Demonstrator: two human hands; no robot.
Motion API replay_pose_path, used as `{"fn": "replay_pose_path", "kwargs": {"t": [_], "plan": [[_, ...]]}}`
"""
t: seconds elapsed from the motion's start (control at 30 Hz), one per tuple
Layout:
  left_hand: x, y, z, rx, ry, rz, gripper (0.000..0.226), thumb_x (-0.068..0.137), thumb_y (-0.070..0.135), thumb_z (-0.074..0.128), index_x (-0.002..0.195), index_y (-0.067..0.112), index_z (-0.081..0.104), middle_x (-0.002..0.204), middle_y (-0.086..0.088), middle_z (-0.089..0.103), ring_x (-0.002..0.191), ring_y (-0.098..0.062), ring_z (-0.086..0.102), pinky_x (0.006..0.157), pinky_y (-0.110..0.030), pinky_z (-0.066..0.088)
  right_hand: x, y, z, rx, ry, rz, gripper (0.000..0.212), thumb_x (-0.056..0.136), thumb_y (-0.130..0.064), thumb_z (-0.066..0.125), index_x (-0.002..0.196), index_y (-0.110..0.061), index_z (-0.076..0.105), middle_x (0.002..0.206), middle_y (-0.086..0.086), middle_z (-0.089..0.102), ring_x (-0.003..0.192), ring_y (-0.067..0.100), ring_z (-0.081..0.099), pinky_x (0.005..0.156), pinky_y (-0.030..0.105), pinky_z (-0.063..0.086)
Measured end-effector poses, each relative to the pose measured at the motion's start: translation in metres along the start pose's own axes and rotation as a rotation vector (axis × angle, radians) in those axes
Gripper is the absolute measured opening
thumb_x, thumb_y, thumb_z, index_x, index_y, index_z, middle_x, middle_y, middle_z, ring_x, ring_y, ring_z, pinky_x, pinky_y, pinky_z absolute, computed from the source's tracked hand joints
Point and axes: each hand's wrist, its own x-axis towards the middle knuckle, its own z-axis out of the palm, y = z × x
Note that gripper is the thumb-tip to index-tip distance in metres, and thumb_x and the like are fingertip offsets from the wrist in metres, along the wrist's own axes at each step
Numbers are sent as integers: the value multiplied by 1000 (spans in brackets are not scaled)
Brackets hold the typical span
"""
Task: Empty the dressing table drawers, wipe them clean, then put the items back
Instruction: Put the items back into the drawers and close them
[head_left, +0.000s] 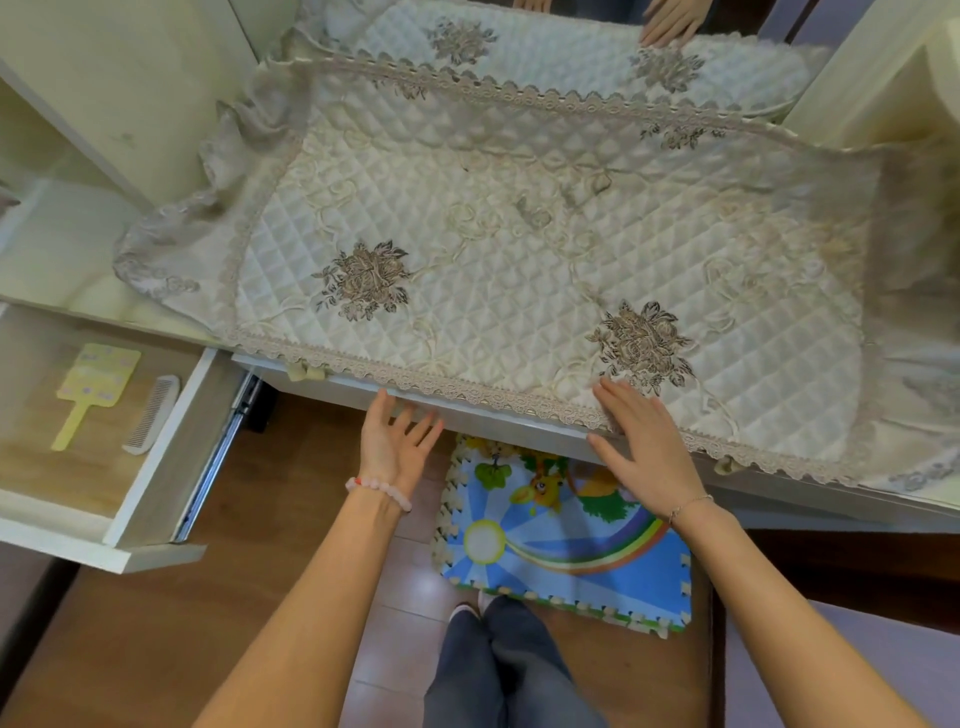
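The dressing table (467, 410) is covered by a quilted cream cloth (493, 249) with lace trim and brown embroidered flowers. My left hand (397, 439) reaches up under the table's front edge, fingers spread and straight, touching the white front panel. My right hand (644, 441) lies flat, palm down, on the cloth's lace border at the front edge. At the left a side drawer (156, 467) stands pulled out. Inside it lie a yellow hand mirror (96, 387) and a white comb (153, 413) on a wood-grain bottom.
A colourful foam puzzle mat (561, 540) lies on the wooden floor under the table. My legs (498, 670) stand just in front of it. A mirror (670, 21) at the back reflects the hands. Cream cabinet panels flank the table on both sides.
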Motion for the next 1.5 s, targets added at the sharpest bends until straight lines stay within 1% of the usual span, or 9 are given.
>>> {"fn": "replay_pose_path", "kwargs": {"t": [0.33,0.47,0.63,0.73,0.8,0.97,1.13,1.27,1.5], "plan": [[-6,2,-1,-47,-15,-30,59,97,40,43,146,13,25,150,-15,27,129,-39,39,106,-49,35,-1,0,1,-42,3,-8,72,84,-61,21,146,-25,23,153,-11,19,143,7,10,115,28,-2],[-16,5,-5,-7,-22,-6,55,97,40,41,143,11,31,145,-15,36,123,-34,48,104,-48,38,-1,0,0,-52,-8,-11,71,85,-59,26,147,-23,25,154,-8,20,143,10,12,116,30,1],[-35,11,-11,466,-17,153,45,99,34,40,138,13,37,135,-9,50,117,-25,53,101,-41,42,2,-6,-6,-36,-13,6,60,93,-46,42,146,-20,28,153,-4,24,142,14,17,116,34,7],[-49,17,-22,935,-1,387,39,97,35,44,133,19,44,128,-1,53,118,-17,50,101,-33,39,4,-13,-12,-26,-20,-1,59,94,-41,45,146,-19,28,153,-1,25,142,15,20,117,39,15],[-59,23,-31,1214,-15,553,44,95,38,47,135,19,43,129,2,52,121,-14,47,100,-30,37,4,-21,-16,-24,-12,-11,60,94,-40,45,146,-17,27,153,0,25,142,16,20,117,34,14],[-91,41,-44,1802,38,944,55,94,44,43,139,12,40,137,-5,49,126,-21,46,101,-34,37,-4,-54,-27,9,44,-91,58,94,-35,47,145,-15,28,152,2,27,141,17,21,115,30,13],[-123,55,-58,1981,187,1132,62,89,51,32,131,9,50,125,-9,60,116,-26,55,99,-41,40,-18,-94,-30,21,58,-191,59,95,-38,45,146,-18,25,153,-1,24,142,15,18,117,33,13],[-146,66,-72,2012,296,1139,62,89,52,31,132,11,49,126,-7,59,119,-26,53,102,-43,37,-27,-125,-31,28,96,-296,58,94,-41,44,145,-17,29,151,1,29,141,16,22,116,42,20],[-187,77,-111,1978,479,1134,59,89,50,34,129,12,52,125,-6,59,118,-25,53,101,-43,39,-34,-180,-17,-10,67,-450,60,91,-46,38,144,-18,31,148,2,34,137,17,29,115,40,23]]}}
